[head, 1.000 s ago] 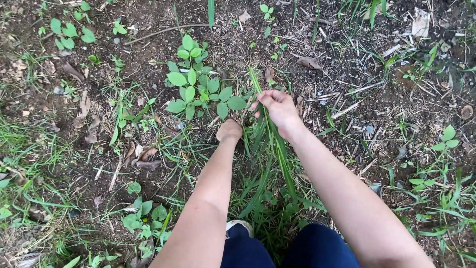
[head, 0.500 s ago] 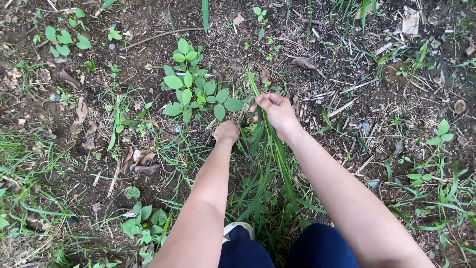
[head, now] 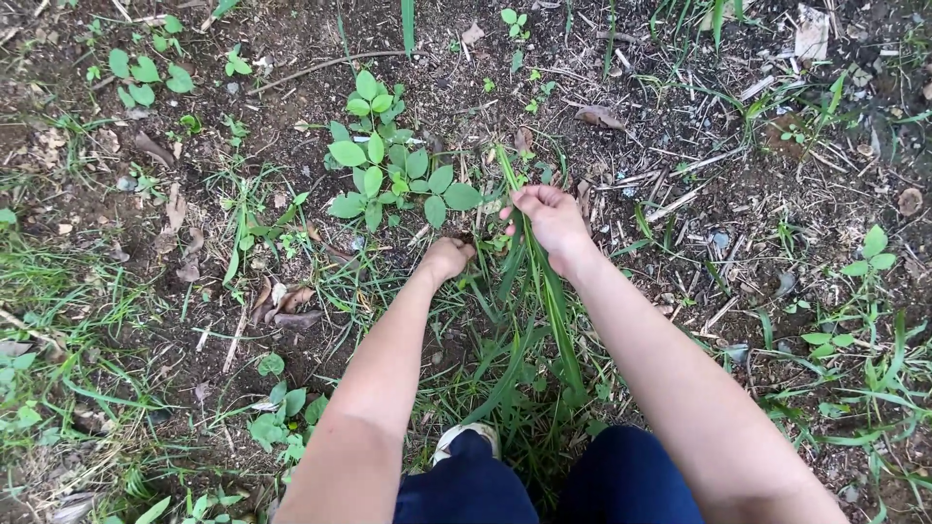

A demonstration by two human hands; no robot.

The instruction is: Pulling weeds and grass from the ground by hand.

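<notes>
Green grass blades [head: 544, 291], long and narrow, rise from a clump at centre frame, just above the dark trousers [head: 544, 485] at the bottom edge. The right hand [head: 547, 215] is fisted around the upper blades, pulling them taut and upright, seemingly to expose the base. The left hand [head: 448, 258] is curled low at the soil [head: 699, 107] beside the clump's foot; whether it pinches anything is hidden. A broad-leaved seedling [head: 393, 170] stands just above the hands. Dry leaves and twigs litter the ground.
</notes>
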